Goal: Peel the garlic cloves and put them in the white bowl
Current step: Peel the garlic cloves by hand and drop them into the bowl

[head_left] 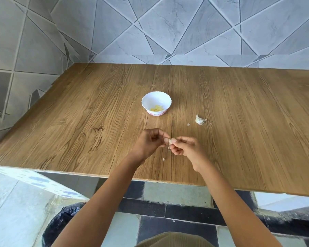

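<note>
A black bin bag shows on the floor, far to the near left of the white bowl and below the table edge. The bowl stands upright on the wooden table, and a tiled wall rises beyond it.

The left hand hovers over the table on the near side of the bowl, slightly left of it. Its fingers are curled in and its fingertips pinch one end of a garlic clove. The bowl has a scalloped rim and a pink pattern round its base, and pale yellow peeled cloves lie at its bottom. The pinched clove sits nearer the person than the bowl and a little to its right, held clear above the wood between both hands, with thin skin hanging from it. A small skin flake lies on the table nearer still.

The right hand is to the near right of the bowl. Its fingers are curled and its thumb and forefinger grip the other end of the same clove. Another skin chip lies to the near right of the bowl. Just beyond it, a little farther right of the bowl, a garlic piece with its skin on rests on the wood, apart from both hands.
</note>
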Demonstrator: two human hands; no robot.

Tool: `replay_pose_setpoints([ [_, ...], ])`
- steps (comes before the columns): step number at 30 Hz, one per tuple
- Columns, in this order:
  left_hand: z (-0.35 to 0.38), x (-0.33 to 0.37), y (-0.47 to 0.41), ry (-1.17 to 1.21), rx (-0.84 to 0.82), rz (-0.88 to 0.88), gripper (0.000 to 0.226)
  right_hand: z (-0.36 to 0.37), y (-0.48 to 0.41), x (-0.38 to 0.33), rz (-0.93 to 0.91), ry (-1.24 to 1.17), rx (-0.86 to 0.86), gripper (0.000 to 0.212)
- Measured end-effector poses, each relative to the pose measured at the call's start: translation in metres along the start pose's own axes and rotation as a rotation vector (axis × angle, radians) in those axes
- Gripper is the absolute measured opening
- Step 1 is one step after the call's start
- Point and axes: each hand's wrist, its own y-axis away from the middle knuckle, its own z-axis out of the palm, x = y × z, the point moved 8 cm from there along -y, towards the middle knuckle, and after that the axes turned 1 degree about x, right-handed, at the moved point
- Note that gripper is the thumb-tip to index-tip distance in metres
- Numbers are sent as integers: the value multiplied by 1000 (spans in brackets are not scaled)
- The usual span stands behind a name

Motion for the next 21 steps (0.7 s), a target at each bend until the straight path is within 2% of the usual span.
replay_pose_setpoints([
  [2, 2, 3, 1, 7, -20, 30, 11, 3, -1, 7, 86, -82, -13, 12],
  [5, 1, 3, 1, 41, -19, 51, 10, 4, -1, 10, 120, -132, -2, 15],
  [10, -7, -1, 0, 112, 32, 20, 9, -6, 0, 6, 28, -62, 133, 12],
  [13, -10, -4, -2, 110, 49, -19, 10, -6, 1, 1, -21, -119, 147, 3],
  [16, -9, -10, -1, 127, 68, -72, 11, -4, -1, 3, -28, -119, 150, 5],
  [18, -10, -15, -1, 101, 109, -93, 17, -9, -3, 4, -80, -24, 208, 7],
  [21, -18, -20, -2, -65, 189, -88, 28, -17, -3, -1, -247, 360, 298, 5],
])
